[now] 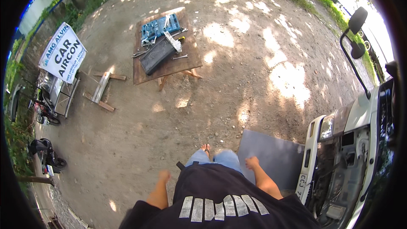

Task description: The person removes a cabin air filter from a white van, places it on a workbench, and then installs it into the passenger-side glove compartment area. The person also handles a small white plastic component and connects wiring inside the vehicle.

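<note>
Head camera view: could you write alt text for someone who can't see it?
A person stands on a dirt yard, left hand and right hand empty at their sides. Ahead, a wooden table holds a radiator-like core; a white vehicle stands at right.

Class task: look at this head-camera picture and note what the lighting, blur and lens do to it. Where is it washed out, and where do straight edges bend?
Head view: dappled tree shade mottles the dirt ground; the upper right corner near the side mirror is washed out; the left hand and right hand look slightly blurred; the wooden table edges bow from the fisheye lens, and a black rim rings the picture.
</note>
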### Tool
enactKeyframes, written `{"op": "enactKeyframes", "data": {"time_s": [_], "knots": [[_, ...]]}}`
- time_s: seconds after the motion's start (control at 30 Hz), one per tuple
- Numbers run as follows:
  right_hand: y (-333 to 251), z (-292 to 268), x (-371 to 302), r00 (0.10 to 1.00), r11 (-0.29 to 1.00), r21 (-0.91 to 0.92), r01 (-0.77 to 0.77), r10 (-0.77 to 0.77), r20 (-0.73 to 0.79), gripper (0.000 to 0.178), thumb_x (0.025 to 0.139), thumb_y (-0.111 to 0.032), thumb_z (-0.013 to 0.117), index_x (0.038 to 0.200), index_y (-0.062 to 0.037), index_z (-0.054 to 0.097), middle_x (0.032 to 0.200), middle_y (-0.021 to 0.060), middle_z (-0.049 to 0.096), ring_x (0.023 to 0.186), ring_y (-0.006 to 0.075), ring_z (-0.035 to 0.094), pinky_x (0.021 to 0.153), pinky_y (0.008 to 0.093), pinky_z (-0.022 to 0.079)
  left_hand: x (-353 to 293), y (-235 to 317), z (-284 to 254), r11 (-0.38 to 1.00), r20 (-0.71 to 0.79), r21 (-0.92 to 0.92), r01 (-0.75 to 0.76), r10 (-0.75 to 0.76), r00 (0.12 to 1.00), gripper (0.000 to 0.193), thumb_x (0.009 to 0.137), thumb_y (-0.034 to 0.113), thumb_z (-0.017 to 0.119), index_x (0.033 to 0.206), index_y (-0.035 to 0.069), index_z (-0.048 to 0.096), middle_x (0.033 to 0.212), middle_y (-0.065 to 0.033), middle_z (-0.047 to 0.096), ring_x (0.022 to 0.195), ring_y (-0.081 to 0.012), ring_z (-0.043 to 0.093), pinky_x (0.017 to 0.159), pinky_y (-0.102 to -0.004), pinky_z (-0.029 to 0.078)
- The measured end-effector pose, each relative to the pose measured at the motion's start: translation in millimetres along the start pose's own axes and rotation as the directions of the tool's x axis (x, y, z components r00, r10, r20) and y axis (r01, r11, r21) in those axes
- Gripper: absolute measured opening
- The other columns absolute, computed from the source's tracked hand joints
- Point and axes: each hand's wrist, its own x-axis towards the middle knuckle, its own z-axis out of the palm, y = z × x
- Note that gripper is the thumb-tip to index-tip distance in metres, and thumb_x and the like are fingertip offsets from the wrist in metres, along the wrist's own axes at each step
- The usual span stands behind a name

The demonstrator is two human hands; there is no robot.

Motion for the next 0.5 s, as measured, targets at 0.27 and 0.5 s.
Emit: {"op": "enactKeyframes", "data": {"time_s": [0.27, 0.5], "knots": [[38.3, -69.1, 33.6, 0.902, 0.829, 0.371, -0.419, 0.427, 0.065, 0.02, 0.094, -0.016, 0.062, 0.096, 0.0035, 0.066, 0.081, 0.0168, 0.072, 0.064, 0.0285, 0.071, 0.05, 0.0421, 0.055, 136.3, 495.9, -64.4, 0.734, -0.056, -0.627, -0.26, 0.29, 0.955, 0.028, 0.102, 0.025, 0.061, 0.12, 0.003, 0.062, 0.107, -0.0082, 0.07, 0.091, -0.0162, 0.068, 0.075, -0.0308, 0.056], [-115.9, -132.4, 141.3, 0.95, 0.867, 0.392, -0.307, 0.256, 0.178, 0.021, 0.095, -0.017, 0.062, 0.101, 0.0023, 0.067, 0.082, 0.0149, 0.072, 0.064, 0.0264, 0.069, 0.056, 0.0428, 0.055, 210.2, 621.9, -90.8, 0.213, 0.005, -0.976, -0.049, 0.246, 0.969, 0.032, 0.101, 0.029, 0.061, 0.125, 0.007, 0.061, 0.119, -0.0082, 0.068, 0.107, -0.0223, 0.067, 0.086, -0.0334, 0.054]]}}
